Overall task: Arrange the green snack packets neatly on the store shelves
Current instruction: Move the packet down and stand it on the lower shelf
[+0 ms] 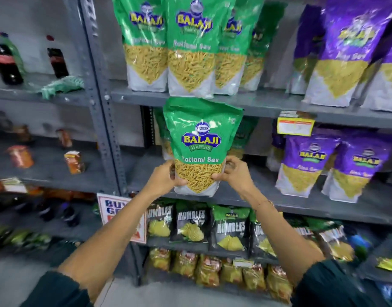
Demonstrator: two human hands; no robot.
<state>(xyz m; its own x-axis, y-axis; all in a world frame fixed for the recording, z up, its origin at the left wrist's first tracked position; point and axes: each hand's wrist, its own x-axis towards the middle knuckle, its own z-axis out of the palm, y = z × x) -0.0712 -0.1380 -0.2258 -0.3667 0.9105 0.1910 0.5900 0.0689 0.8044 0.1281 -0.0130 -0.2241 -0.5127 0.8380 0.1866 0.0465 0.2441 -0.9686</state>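
Observation:
I hold a green Balaji Ratlami Sev packet (200, 138) upright in front of the middle shelf (301, 196). My left hand (163, 178) grips its lower left side and my right hand (233, 172) grips its lower right side. Its top reaches the edge of the upper shelf (268, 103). On that upper shelf stand several more green packets (190, 45) in a row, upright. Behind the held packet, further green packets (163, 134) stand on the middle shelf, mostly hidden.
Purple Balaji packets (343, 49) fill the right of the upper shelf, and more purple packets (305, 165) stand on the middle shelf. Black Rumbles packets (229, 229) line the shelf below. A grey upright post (97, 85) divides off a left rack with dark bottles (4, 56) and jars (73, 161).

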